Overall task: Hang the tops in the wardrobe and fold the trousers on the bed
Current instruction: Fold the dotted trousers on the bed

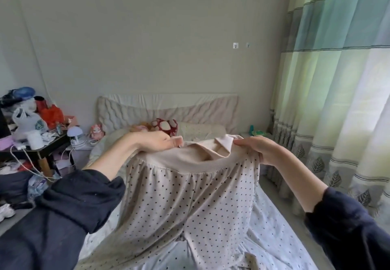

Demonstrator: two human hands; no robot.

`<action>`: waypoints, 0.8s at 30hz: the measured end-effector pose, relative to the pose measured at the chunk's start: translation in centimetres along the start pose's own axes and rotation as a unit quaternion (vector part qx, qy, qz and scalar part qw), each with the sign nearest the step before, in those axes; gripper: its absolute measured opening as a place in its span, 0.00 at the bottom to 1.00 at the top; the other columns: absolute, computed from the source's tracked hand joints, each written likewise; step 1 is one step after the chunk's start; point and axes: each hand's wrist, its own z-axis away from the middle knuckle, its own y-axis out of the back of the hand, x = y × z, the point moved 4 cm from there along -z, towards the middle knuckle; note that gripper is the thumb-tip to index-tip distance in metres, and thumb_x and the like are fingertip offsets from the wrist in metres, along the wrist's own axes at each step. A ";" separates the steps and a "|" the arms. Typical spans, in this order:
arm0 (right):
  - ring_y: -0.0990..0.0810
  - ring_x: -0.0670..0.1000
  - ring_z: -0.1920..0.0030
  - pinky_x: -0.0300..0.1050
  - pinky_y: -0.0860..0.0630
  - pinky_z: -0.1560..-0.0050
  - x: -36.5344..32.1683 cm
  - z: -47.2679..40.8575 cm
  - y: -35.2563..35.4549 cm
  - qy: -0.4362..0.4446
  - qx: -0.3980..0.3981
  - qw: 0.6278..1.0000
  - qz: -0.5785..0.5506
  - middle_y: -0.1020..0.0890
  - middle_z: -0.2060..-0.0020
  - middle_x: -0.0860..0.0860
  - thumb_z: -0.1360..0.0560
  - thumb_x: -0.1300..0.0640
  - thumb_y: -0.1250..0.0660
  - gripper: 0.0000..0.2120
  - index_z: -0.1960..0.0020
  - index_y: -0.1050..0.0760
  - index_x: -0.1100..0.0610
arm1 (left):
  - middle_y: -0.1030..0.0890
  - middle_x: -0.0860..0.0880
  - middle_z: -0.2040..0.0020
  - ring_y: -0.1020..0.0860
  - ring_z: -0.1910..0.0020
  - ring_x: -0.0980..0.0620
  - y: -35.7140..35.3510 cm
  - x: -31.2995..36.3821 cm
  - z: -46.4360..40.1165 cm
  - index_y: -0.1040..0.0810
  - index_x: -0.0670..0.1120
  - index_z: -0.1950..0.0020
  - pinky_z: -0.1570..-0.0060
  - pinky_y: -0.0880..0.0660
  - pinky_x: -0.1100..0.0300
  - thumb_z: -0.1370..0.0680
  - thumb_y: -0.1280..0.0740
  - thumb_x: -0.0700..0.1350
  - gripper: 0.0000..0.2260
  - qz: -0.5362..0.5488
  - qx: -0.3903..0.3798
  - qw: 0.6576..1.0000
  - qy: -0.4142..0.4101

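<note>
Centre frame: my left hand (160, 143) and right hand (256, 148) pinch beige waistband (190, 161) of polka-dot trousers (190, 206). Fabric soft, light, limp; waistband corners judged best hold.

The trousers (190, 202) are made of soft, matt cloth, and a plain ribbed knit is seen at the waistband (190, 161). The sheet (274, 238) is thin, creased cloth. The headboard (130, 111) is covered with quilted fabric. The curtain (337, 79) is light woven cloth. The wall (147, 37) is painted matt.
</note>
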 end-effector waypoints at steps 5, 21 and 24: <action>0.18 0.54 0.64 0.47 0.18 0.63 0.2 0.4 0.8 0.001 -0.011 0.996 0.086 0.17 0.59 0.59 0.31 0.54 0.25 0.18 0.49 0.23 0.65 | 0.22 0.48 0.50 0.22 0.50 0.51 -4.6 -1.9 1.0 0.27 0.42 0.44 0.54 0.25 0.64 0.27 0.29 0.50 0.18 0.090 -0.148 0.985 0.023; 0.26 0.51 0.59 0.44 0.24 0.58 -4.0 0.8 1.1 0.058 -0.023 0.964 0.258 0.22 0.60 0.54 0.27 0.58 0.30 0.04 0.53 0.21 0.58 | 0.29 0.49 0.68 0.31 0.66 0.52 -2.0 -9.2 2.0 0.26 0.43 0.66 0.66 0.37 0.62 0.30 0.26 0.40 0.10 0.220 -0.011 0.974 0.054; 0.28 0.50 0.73 0.38 0.30 0.71 -5.7 0.3 1.1 0.073 0.065 0.928 0.358 0.26 0.70 0.54 0.26 0.52 0.30 0.13 0.55 0.22 0.63 | 0.30 0.50 0.68 0.34 0.66 0.52 0.1 -8.8 0.9 0.25 0.43 0.64 0.67 0.41 0.61 0.30 0.25 0.47 0.11 0.132 0.038 0.988 0.068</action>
